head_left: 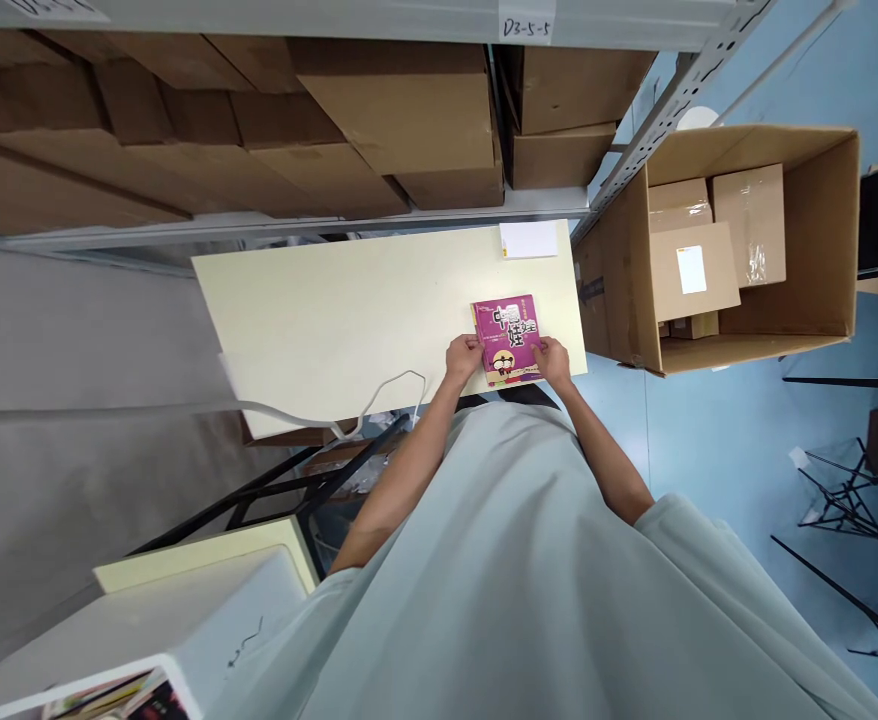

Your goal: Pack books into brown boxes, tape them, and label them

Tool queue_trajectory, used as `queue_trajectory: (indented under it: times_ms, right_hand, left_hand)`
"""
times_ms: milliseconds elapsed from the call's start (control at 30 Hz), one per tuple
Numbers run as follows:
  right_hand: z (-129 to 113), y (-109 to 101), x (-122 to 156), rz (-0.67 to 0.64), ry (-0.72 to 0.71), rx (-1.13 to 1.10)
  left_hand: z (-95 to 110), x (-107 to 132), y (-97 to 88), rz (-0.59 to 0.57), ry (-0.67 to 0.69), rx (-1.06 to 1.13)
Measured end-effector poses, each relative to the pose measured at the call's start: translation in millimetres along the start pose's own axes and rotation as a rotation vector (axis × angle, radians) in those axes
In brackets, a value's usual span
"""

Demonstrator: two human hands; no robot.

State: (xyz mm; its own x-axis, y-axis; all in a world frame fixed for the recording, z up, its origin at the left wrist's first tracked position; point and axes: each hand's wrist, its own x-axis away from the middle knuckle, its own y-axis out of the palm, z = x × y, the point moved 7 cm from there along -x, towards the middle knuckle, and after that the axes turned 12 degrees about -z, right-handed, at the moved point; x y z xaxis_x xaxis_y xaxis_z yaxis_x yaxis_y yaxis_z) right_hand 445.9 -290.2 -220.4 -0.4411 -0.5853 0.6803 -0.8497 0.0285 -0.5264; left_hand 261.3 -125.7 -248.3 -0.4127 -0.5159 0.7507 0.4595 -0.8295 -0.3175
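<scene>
Flanking a book (509,338), left hand (464,358) and right hand (553,361) curl closed on its sides at the near edge of the desk (341,320).

A stockroom is indicated by cardboard cartons (416,115) ranged along a metal rack (319,18) labelled "D3-5-5." Smaller boxes (692,265) are held in an open carton (819,235) beside a pale worktable (356,315); what may be stands (851,492) are glimpsed on the blue floor (626,430).

Brown boxes (424,110) on shelf (296,18), open carton (821,250), handwritten label (527,22)
</scene>
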Motion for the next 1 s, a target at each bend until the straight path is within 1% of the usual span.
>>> queue_trajectory:
  times_ms: [200, 267, 367, 533, 667, 733, 833, 900, 1000]
  right_hand:
    - [9.3, -27.7, 5.0, 0.105, 0.067, 0.067]
    - [11.8, -30.4, 4.0, 0.1, 0.097, 0.1]
    - [11.2, -25.3, 0.4, 0.07, 0.121, 0.12]
    - [5.3, -15.7, -5.8, 0.058, 0.118, 0.121]
    - [4.9, -19.9, -8.3, 0.056, 0.086, 0.108]
    - [5.5, -23.8, -8.1, 0.057, 0.053, 0.056]
    - [4.2, -26.9, -6.4, 0.041, -0.012, -0.09]
    - [0.8, -27.1, -4.6, 0.019, -0.045, -0.162]
    - [-9.5, -27.1, 0.9, -0.01, -0.082, -0.201]
  left_hand:
    - [12.4, 21.0, -5.2, 0.109, 0.069, -0.176]
    - [15.0, 28.3, -1.2, 0.115, 0.109, -0.264]
    - [14.2, 36.6, 10.3, 0.068, 0.159, -0.328]
    - [5.5, 46.2, 24.1, 0.02, 0.181, -0.286]
    - [2.5, 52.6, 31.4, -0.004, 0.217, -0.266]
    - [4.7, 56.3, 33.7, 0.005, 0.262, -0.254]
    - [10.7, 60.8, 37.0, 0.013, 0.338, -0.228]
    - [14.2, 61.3, 38.9, -0.003, 0.366, -0.201]
    - [18.5, 60.7, 38.5, -0.046, 0.387, -0.089]
